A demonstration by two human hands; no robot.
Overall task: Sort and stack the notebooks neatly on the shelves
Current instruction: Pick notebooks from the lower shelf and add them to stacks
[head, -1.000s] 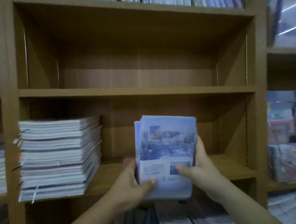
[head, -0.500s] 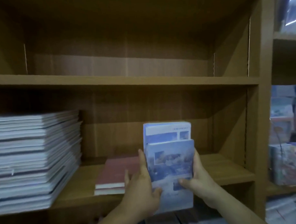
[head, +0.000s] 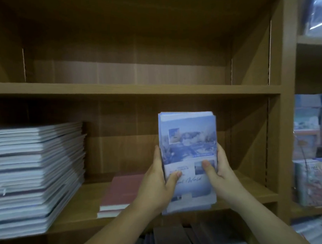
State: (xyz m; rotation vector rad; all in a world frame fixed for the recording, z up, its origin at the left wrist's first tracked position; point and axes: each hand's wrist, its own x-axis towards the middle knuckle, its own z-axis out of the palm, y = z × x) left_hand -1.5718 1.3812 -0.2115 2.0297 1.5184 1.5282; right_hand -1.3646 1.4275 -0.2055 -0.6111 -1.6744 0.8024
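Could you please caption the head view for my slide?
Both hands, left and right, hold blue notebooks upright before a wooden shelf.

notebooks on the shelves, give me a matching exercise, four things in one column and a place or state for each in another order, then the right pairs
Things:
1. blue notebooks
2. tall stack
3. pink notebooks
4. upper shelf

Places or states:
A. lying flat on the lower shelf, mid-shelf
B. nothing visible on it
C. held upright between both hands
D. piled at the left end of the lower shelf

Pairs: 1-C, 2-D, 3-A, 4-B
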